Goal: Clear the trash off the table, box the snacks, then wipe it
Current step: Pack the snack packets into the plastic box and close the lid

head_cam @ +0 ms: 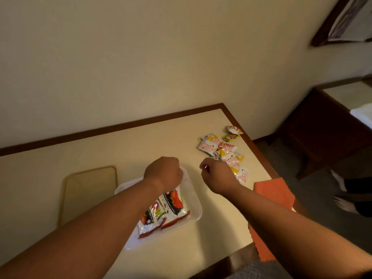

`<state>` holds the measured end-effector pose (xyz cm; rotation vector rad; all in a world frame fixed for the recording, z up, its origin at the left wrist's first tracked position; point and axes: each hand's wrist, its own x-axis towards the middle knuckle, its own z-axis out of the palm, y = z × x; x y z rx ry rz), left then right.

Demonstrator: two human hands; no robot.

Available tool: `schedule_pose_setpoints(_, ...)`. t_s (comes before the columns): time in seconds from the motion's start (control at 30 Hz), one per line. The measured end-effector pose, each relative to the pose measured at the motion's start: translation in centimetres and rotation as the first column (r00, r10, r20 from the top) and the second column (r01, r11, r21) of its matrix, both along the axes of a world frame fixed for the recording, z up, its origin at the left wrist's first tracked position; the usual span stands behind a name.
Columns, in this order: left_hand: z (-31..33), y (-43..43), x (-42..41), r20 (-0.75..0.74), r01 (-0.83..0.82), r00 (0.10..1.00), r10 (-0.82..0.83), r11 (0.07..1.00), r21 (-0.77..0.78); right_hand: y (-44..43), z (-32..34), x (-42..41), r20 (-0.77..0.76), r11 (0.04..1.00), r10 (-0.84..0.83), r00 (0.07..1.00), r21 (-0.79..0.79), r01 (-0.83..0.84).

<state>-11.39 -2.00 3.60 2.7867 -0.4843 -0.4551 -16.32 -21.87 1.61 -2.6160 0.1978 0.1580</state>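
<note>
A clear plastic box (194, 208) stands on the cream table (100, 146) and holds red and white snack packets (169, 210). My left hand (164, 174) hangs over the box's far end with fingers curled downward onto the packets; its fingertips are hidden. My right hand (217, 176) hovers just right of the box, fingers curled, beside a pile of small white, red and yellow snack packets (223, 152). Whether the right hand holds a packet is hidden.
The box's translucent lid (88, 188) lies flat left of the box. An orange cloth (275, 192) drapes over the table's right edge. A dark wooden cabinet (322, 125) stands at the right. A person's bare feet (346, 202) are on the floor there.
</note>
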Motion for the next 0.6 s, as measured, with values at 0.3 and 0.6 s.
schedule_pose_setpoints(0.3, -3.3, -13.1, 4.4, -0.032, -0.035, 0.999, 0.032, 0.996, -0.085, -12.6, -4.2, 2.1, -0.115, 0.94, -0.335, 0.935, 0.02, 0.34)
schedule_pose_setpoints(0.6, -9.5, -20.1, 11.5, -0.093, -0.359, 0.931, 0.354, 0.932, -0.045, -14.6, -7.5, 6.9, -0.206, 0.919, -0.359, 0.91, 0.094, 0.384)
